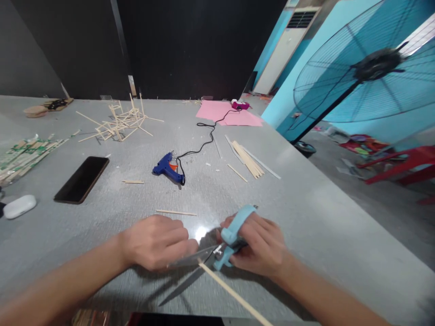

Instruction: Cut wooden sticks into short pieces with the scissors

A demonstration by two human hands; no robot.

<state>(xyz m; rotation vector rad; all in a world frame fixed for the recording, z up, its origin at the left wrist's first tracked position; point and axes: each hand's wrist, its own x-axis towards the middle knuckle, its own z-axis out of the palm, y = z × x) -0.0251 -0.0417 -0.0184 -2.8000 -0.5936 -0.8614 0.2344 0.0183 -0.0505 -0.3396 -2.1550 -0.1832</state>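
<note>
My right hand [261,244] is closed round the light blue handles of the scissors [234,228], whose blades are spread and point left. A thin wooden stick [234,294] runs from between the blades down to the bottom edge. My left hand [161,242] has its fingers curled beside the upper blade; anything inside them is hidden. Just beyond it lies a short stick [176,212] on the grey table [316,217].
A blue glue gun [169,168] with a black cord lies mid-table. Further out are a stick structure [118,122], loose sticks [248,159] and pink paper [226,113]. On the left are a phone [82,179], a white case [19,207] and wrapped sticks [29,154].
</note>
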